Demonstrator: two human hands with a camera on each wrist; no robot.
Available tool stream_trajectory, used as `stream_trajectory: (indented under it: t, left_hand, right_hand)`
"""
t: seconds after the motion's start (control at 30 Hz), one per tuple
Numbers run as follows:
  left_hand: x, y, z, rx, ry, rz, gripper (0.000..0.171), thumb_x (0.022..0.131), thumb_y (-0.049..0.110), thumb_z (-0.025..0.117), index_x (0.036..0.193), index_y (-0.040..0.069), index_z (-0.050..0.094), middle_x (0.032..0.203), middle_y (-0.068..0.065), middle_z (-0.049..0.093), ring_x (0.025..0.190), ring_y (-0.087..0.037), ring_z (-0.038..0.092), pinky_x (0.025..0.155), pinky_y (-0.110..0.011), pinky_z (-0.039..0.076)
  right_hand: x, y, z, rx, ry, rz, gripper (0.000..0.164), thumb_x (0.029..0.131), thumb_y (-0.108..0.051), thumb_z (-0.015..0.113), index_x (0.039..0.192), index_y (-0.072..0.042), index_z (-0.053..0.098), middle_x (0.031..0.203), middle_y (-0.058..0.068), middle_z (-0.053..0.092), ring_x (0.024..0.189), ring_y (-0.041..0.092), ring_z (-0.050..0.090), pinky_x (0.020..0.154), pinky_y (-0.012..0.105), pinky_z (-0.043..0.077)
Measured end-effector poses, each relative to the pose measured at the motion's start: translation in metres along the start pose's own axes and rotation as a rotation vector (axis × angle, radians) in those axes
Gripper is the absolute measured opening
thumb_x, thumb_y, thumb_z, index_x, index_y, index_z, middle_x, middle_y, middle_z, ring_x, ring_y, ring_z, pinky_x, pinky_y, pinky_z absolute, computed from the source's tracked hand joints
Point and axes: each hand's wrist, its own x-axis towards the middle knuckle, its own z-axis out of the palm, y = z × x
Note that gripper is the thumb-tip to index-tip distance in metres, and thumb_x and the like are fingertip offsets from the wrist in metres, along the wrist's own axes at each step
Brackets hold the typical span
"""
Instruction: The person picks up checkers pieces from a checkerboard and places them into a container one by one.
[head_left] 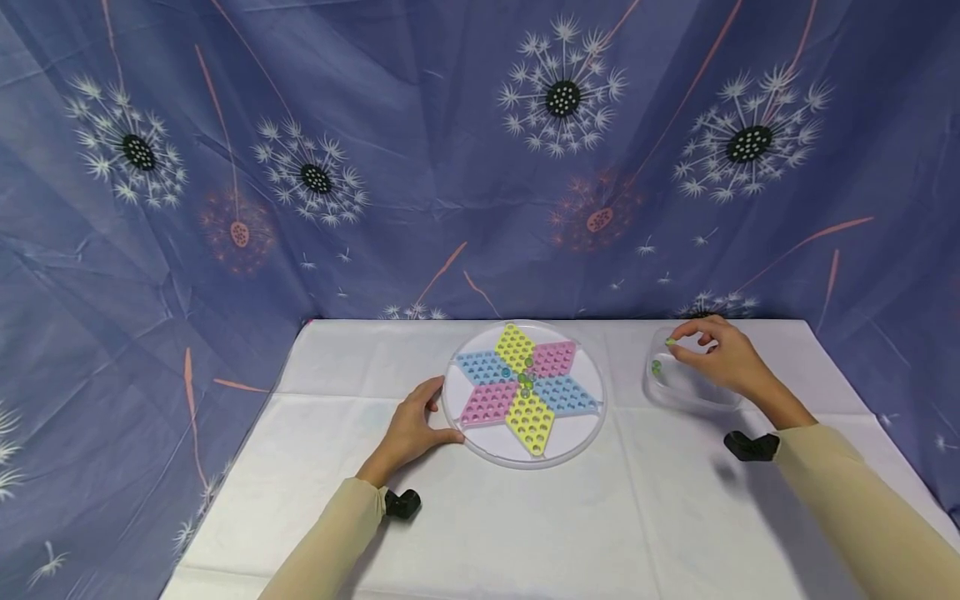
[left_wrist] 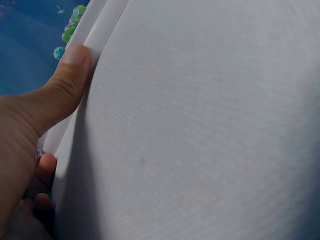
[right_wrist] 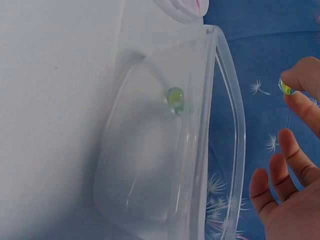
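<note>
A round Chinese checkers board [head_left: 577, 439] with a blue, yellow and pink star lies on the white table. My left hand [head_left: 408, 429] grips its left rim; in the left wrist view the thumb [left_wrist: 70, 72] presses against the edge. Several glass marbles [head_left: 523, 378] sit around the star's middle. Between thumb and index finger, my right hand [head_left: 723, 354] pinches a green-yellow marble [right_wrist: 286, 88], held above a clear plastic container [head_left: 693, 403]. The other right-hand fingers are spread apart. Inside the container are a few marbles [right_wrist: 175, 97], too close together to count.
The white-covered table [head_left: 540, 533] meets a blue dandelion-print cloth [head_left: 420, 150] at its back and sides. The container stands to the right of the board, near the back edge. Black wrist devices [head_left: 402, 504] sit at both cuffs.
</note>
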Motion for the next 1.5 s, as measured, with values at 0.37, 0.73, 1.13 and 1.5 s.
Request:
stream_trajectory:
  t: [0.37, 0.73, 1.13, 1.5]
  left_hand:
    - [0.000, -0.001, 0.002, -0.006, 0.000, -0.009, 0.107, 0.066, 0.029, 0.099, 0.155, 0.005, 0.044, 0.116, -0.007, 0.057, 0.096, -0.020, 0.050, 0.087, -0.039, 0.041]
    - [0.001, 0.000, 0.000, 0.007, -0.006, -0.013, 0.107, 0.067, 0.028, 0.099, 0.156, 0.005, 0.043, 0.116, -0.006, 0.056, 0.096, -0.019, 0.049, 0.087, -0.039, 0.041]
    - [0.001, 0.001, 0.000, -0.003, -0.011, -0.021, 0.107, 0.066, 0.029, 0.099, 0.155, 0.005, 0.043, 0.116, -0.007, 0.056, 0.097, -0.021, 0.049, 0.087, -0.039, 0.040]
    - [0.001, 0.002, -0.001, -0.006, -0.011, -0.022, 0.107, 0.066, 0.029, 0.099, 0.155, 0.005, 0.044, 0.115, -0.007, 0.056, 0.097, -0.021, 0.050, 0.087, -0.039, 0.040]
  right_hand:
    - [-0.006, 0.011, 0.002, 0.007, -0.033, 0.050, 0.032, 0.097, -0.035, 0.072, 0.117, -0.009, 0.072, 0.126, 0.017, 0.052, 0.102, 0.032, 0.045, 0.074, 0.043, 0.041]
    - [-0.008, 0.024, 0.009, -0.023, -0.045, 0.036, 0.028, 0.096, -0.032, 0.074, 0.113, -0.009, 0.073, 0.126, 0.018, 0.053, 0.104, 0.038, 0.049, 0.075, 0.044, 0.044]
    - [-0.007, 0.025, 0.011, -0.037, -0.051, 0.041, 0.028, 0.095, -0.031, 0.075, 0.112, -0.009, 0.073, 0.125, 0.018, 0.054, 0.103, 0.038, 0.050, 0.074, 0.043, 0.045]
    - [-0.007, 0.025, 0.012, -0.036, -0.059, 0.040, 0.027, 0.095, -0.030, 0.075, 0.112, -0.009, 0.073, 0.126, 0.019, 0.053, 0.104, 0.039, 0.051, 0.076, 0.044, 0.046]
